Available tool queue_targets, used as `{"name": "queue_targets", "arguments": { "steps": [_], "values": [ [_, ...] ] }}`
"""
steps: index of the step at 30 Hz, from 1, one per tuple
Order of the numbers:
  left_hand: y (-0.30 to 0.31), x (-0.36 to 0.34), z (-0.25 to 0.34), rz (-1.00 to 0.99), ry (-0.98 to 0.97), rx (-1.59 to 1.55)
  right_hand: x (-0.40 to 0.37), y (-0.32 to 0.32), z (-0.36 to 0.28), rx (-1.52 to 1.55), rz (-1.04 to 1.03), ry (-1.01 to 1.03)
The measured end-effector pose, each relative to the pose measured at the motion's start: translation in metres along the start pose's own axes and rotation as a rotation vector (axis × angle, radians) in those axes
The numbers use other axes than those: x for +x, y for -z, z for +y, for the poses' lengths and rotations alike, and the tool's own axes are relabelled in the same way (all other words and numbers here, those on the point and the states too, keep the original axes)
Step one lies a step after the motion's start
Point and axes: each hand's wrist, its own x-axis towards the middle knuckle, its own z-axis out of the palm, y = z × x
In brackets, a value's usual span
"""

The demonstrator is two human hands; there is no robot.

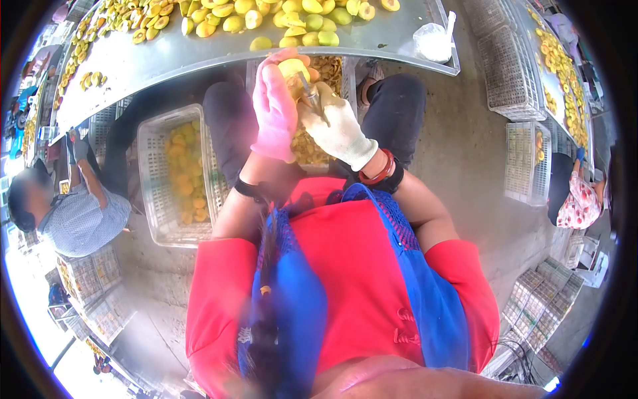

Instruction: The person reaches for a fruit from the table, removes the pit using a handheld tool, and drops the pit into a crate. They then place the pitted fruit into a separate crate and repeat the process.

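Observation:
My left hand (274, 110), in a pink glove, is wrapped round a yellow fruit (292, 68) just below the edge of the metal table (232, 60). My right hand (332, 123), in a whitish glove, grips a small metal tool (309, 93), whose tip is against the fruit. Beneath both hands, between the knees, a crate holds yellow-brown pieces (306, 147). Many yellow fruit halves (292, 20) lie on the table just beyond my hands. The fingertips are partly hidden by the fruit and tool.
A white crate (147, 173) with yellow fruit stands left of my legs. A white bag (432, 41) lies at the table's right corner. Stacked crates (508, 73) stand to the right. One person (83, 216) sits at far left, another (579, 199) at far right.

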Motion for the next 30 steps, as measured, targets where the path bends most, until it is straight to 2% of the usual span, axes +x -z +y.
{"name": "queue_targets", "arguments": {
  "steps": [3,6,9,12,18,24,27,30],
  "values": [
    [0.0,-0.003,0.0,-0.004,-0.099,0.074,0.0,0.0,0.002,0.03,-0.009,-0.052],
    [0.003,-0.005,-0.006,-0.034,-0.229,0.186,-0.001,0.001,0.003,-0.043,-0.006,0.023],
    [0.005,-0.004,-0.002,-0.061,-0.176,0.159,0.0,0.008,-0.001,-0.171,-0.113,-0.013],
    [0.004,-0.006,-0.001,-0.032,-0.101,0.119,0.0,0.009,-0.001,-0.118,-0.145,-0.023],
    [-0.011,-0.005,0.011,0.048,-0.015,-0.118,-0.002,0.003,-0.004,0.005,-0.03,0.018],
    [-0.005,-0.003,0.003,-0.058,-0.321,0.046,0.002,0.001,0.0,-0.087,-0.036,0.183],
    [-0.001,-0.002,-0.001,-0.089,-0.441,0.151,0.004,0.009,-0.013,0.128,-0.125,-0.054],
    [0.0,0.0,-0.002,-0.11,-0.443,0.173,0.005,0.011,-0.003,0.045,-0.165,-0.009]
  ]
}}
